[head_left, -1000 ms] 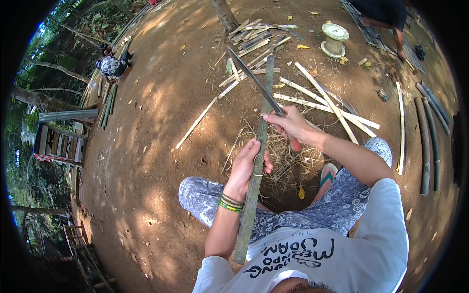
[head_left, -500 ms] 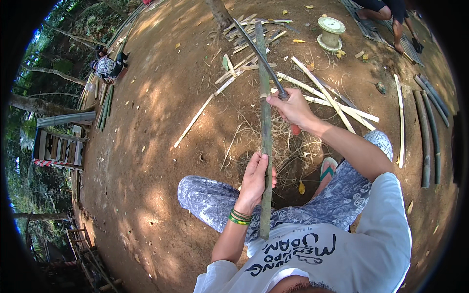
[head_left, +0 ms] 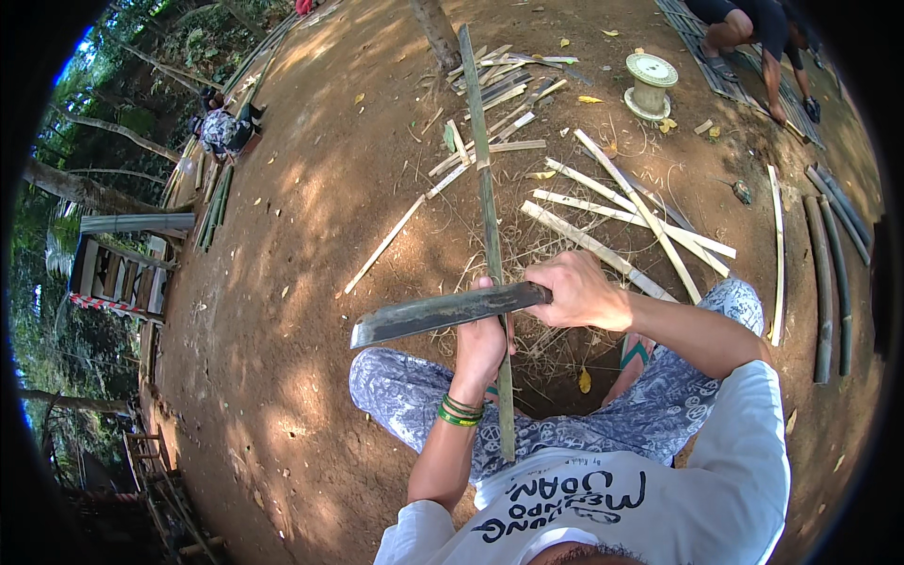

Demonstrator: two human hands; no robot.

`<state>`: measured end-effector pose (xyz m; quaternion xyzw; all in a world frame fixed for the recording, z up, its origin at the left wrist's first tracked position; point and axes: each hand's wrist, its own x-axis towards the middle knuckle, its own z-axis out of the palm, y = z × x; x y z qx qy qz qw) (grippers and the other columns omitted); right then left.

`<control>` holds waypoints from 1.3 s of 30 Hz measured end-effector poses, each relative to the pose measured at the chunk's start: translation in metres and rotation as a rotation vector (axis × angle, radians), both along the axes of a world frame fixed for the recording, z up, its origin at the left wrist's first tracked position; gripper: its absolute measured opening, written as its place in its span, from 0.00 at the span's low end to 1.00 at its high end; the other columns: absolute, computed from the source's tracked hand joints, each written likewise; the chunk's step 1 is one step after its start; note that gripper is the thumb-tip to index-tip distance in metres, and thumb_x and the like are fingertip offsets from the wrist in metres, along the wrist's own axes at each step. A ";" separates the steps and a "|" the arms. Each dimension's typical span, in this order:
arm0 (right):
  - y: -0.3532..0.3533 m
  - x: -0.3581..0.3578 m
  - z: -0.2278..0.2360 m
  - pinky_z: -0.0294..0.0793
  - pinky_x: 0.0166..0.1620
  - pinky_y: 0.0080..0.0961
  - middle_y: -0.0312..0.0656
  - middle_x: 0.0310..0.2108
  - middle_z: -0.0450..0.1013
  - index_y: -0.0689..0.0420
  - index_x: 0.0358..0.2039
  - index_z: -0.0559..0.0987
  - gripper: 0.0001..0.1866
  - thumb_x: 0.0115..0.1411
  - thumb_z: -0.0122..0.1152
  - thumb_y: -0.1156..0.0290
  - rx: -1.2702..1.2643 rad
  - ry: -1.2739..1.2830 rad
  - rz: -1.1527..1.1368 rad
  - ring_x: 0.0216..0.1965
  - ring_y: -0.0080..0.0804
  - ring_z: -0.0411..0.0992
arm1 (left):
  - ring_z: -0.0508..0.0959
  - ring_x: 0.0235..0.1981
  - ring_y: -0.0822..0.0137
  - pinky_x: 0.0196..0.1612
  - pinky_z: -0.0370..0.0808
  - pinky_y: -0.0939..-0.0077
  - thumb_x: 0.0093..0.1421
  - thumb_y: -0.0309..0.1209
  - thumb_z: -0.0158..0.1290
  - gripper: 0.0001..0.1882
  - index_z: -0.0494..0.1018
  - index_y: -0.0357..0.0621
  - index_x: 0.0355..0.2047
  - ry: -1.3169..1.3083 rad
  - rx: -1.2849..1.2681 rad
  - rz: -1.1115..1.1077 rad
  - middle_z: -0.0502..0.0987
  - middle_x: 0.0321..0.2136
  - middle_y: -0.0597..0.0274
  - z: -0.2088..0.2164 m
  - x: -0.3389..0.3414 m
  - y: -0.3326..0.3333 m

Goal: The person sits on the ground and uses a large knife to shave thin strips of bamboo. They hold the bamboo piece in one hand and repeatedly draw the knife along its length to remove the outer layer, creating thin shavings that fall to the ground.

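Observation:
My left hand [head_left: 483,350] is closed around a long greenish bamboo strip [head_left: 492,212], which runs from near my shirt out toward the tree. A pale notch-like band crosses the strip above the hand. My right hand [head_left: 576,290] grips a machete at its handle, which the fingers mostly hide. The broad dark machete blade [head_left: 443,314] points left and crosses over the bamboo strip and my left hand, hiding part of the fingers. Whether the blade touches the strip, I cannot tell. Close to my right hand, a pale split strip [head_left: 589,247] lies on the ground.
Thin shavings litter the ground between my legs. Several pale strips [head_left: 650,221] cross ahead to the right; more lie piled by a tree trunk [head_left: 436,36]. A spool [head_left: 650,87] stands beyond. Bamboo poles [head_left: 817,292] lie far right. Other people work at upper right and upper left.
The machete has swung from pointing away along the bamboo to pointing left across it. My right hand has come nearer. The bamboo's far end has tilted left. Another pale strip now lies beside my right hand.

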<state>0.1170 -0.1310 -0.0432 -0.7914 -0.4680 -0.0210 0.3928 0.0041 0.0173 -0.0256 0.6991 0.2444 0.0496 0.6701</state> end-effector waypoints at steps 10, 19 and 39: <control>-0.004 0.024 0.000 0.67 0.24 0.44 0.38 0.16 0.74 0.52 0.21 0.75 0.07 0.42 0.64 0.67 0.027 -0.193 -0.092 0.15 0.42 0.74 | 0.62 0.08 0.76 0.10 0.59 0.81 0.77 0.47 0.33 0.22 0.67 0.45 0.36 -0.013 -0.072 -0.031 0.64 0.11 0.68 0.022 -0.009 -0.009; -0.024 0.099 0.021 0.71 0.22 0.37 0.42 0.11 0.71 0.57 0.23 0.82 0.09 0.54 0.59 0.66 -0.065 -0.061 -0.499 0.12 0.36 0.68 | 0.64 0.12 0.79 0.12 0.64 0.83 0.77 0.46 0.36 0.18 0.63 0.47 0.35 -0.005 -0.256 -0.225 0.64 0.15 0.71 0.021 -0.051 0.002; -0.011 0.017 0.026 0.68 0.24 0.41 0.40 0.16 0.73 0.55 0.19 0.75 0.07 0.40 0.64 0.70 0.028 -0.180 -0.105 0.19 0.44 0.74 | 0.68 0.13 0.78 0.16 0.67 0.81 0.75 0.43 0.43 0.16 0.66 0.43 0.39 -0.078 0.164 -0.219 0.65 0.18 0.71 0.031 -0.028 0.006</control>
